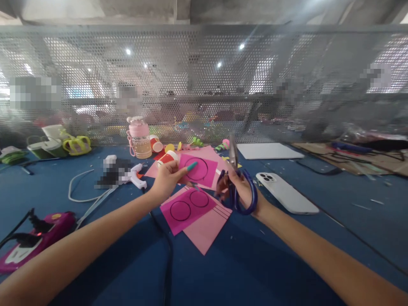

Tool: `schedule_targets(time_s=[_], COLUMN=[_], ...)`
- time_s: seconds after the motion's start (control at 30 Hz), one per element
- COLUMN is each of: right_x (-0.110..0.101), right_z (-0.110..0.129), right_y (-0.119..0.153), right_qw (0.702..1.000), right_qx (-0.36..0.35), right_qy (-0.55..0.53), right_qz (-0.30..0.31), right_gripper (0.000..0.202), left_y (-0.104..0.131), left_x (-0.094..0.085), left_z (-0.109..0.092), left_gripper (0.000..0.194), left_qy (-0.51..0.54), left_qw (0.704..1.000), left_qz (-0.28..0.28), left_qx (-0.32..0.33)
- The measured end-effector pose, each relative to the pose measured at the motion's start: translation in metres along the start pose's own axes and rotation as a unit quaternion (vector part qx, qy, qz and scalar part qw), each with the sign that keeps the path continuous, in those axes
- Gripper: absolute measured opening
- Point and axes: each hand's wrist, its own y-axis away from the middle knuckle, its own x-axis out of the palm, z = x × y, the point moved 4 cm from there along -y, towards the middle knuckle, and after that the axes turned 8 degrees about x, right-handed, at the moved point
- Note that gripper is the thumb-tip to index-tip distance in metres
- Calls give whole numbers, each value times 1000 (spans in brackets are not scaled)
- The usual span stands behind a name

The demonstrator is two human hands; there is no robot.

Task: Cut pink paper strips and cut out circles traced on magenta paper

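Pinched in my left hand point(168, 178) is a magenta paper piece point(208, 170) with a black circle drawn on it. My right hand point(240, 189) grips scissors with dark blue handles point(251, 197), their blades pointing up beside the paper's right edge. Below the hands, a magenta sheet point(174, 222) bearing two drawn circles lies over a light pink sheet point(205, 238) with several black lines near its right edge. More pink paper point(207, 152) lies behind the held piece. A red and white cup point(166, 159) rests just behind my left hand.
A white phone point(291, 194) lies to the right, a white sheet point(269, 151) behind it. On the left are a white glue gun point(137, 176), a pink bottle point(140, 140) and a magenta power strip point(55, 236). A black cable point(169, 255) crosses the front; a perforated screen point(191, 76) stands behind.
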Motion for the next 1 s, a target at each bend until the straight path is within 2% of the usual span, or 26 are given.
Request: schedule_targets(time_s=[0.07,0.2,0.33,0.43,0.53,0.63,0.73,0.8,0.87,1.0], right_x=[3,3,6,7,7,5,4,4,4,3], right_z=[4,5,3,6,6,3,1,1,2,2], right_y=[3,9,15,20,24,23,21,22,22,20], right_qw=[998,993,988,979,972,968,964,960,958,974], right_qx=[-47,-94,-93,-120,-130,-138,-165,-183,-194,-147], right_qy=[-41,38,96,121,137,143,142,140,135,101], right_qz=[-5,-63,-83,-111,-141,-153,-156,-161,-163,-137], right_gripper=[49,42,43,43,43,43,42,40,39,40], left_y=[11,25,27,25,25,27,28,27,24,16], left_x=[10,17,10,1,-4,2,7,4,-3,-17], left_z=[15,34,39,38,36,35,34,35,36,33], left_gripper=[36,39,36,35,39,38,32,30,29,20], left_qy=[13,-13,-72,-109,-104,-115,-176,-210,-228,-199], left_qw=[998,993,994,994,993,993,983,977,974,974], left_qz=[49,82,53,3,-38,12,55,36,-11,-95], left_qx=[-44,-82,-56,-29,-29,-24,-5,1,9,52])
